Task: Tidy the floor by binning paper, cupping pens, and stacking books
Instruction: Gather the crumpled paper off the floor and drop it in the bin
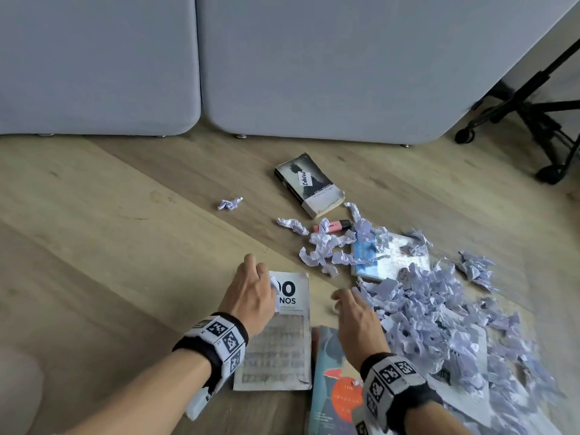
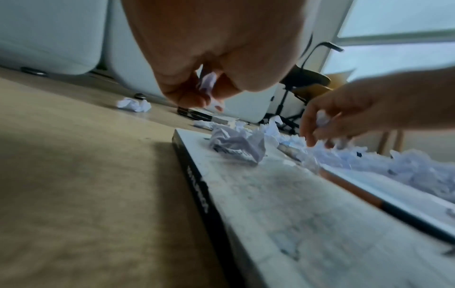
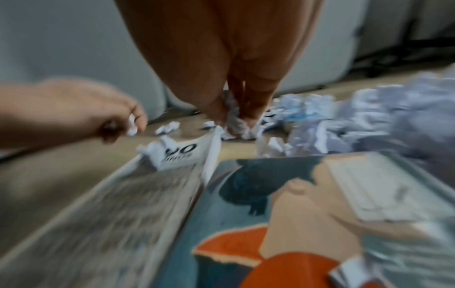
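My left hand point(image 1: 262, 277) hovers over the top of a white book point(image 1: 282, 340) printed "00 NOS" and pinches a crumpled paper scrap point(image 2: 208, 85). Another paper ball point(image 2: 236, 145) lies on that book's cover, just below the hand. My right hand point(image 1: 340, 304) is above the floor at the top of a teal book with an orange disc point(image 1: 332, 387) and pinches a paper wad point(image 3: 234, 120). A big pile of crumpled paper point(image 1: 439, 318) spreads to its right. A pink highlighter point(image 1: 332, 226), a grey paperback point(image 1: 309, 183) and a blue-white book point(image 1: 387, 259) lie farther off.
A lone paper ball point(image 1: 230, 203) sits on the wooden floor point(image 1: 110, 246) to the left of the grey paperback. A grey sofa point(image 1: 282, 73) closes the far side. A black wheeled chair base point(image 1: 533, 127) stands at the far right. No bin or cup is in view.
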Demonstrator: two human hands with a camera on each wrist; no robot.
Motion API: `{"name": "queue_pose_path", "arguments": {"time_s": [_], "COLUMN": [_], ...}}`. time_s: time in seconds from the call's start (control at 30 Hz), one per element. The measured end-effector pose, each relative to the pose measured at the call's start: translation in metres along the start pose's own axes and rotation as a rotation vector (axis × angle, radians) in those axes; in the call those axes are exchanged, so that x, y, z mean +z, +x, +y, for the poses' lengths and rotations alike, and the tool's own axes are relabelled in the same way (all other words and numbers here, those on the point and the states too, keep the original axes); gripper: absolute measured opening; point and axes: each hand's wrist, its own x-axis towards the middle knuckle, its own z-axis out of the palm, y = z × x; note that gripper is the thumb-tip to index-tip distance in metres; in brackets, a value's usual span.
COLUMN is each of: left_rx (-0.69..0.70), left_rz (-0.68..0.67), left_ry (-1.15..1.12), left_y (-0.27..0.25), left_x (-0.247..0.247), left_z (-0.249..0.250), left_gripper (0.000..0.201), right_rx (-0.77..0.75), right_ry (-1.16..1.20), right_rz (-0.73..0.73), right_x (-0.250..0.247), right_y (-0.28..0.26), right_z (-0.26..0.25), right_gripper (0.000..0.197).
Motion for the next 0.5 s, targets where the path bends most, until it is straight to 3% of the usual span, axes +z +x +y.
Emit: {"name": "queue_pose_path", "arguments": {"time_s": [0.13,0.2,0.27,0.33,0.4,0.5], "left_rx": [0.096,0.161,0.199,0.241,0.202,0.128], "left_rz": [-0.205,-0.244,-0.189,-0.193,-0.257,-0.304], "left_ry": [0.163,0.238,0.266,0.285,0.309,0.29], "left_y": [0.01,0.014,0.017,0.016,0.016,0.026], "left_x": [0.023,0.028,0.04,0.044,0.041,0.032], "left_z": [0.009,0.01,0.008,0.013,0.02,0.021], "left_gripper": [0.051,0.054,0.05,0.039,0.026,0.034], "right_rx": [0.256,0.295,0.256,0.2,0.144,0.064], "right_ry": [-0.126,-0.241,-0.234,-0.206,-0.185,-0.179], "right_rz": [0.043,-0.054,-0.209,-0.315,-0.293,-0.262], "right_x": [-0.028,-0.029,-0.025,-0.013,-0.006,-0.01], "right_y": [0.006,0.015,0.02,0.019,0.022,0.035], "right_z": [0.035,0.049,0.055,0.056,0.057,0.056], "right_gripper": [0.053,0.07,0.078,0.058,0.028,0.018]}}
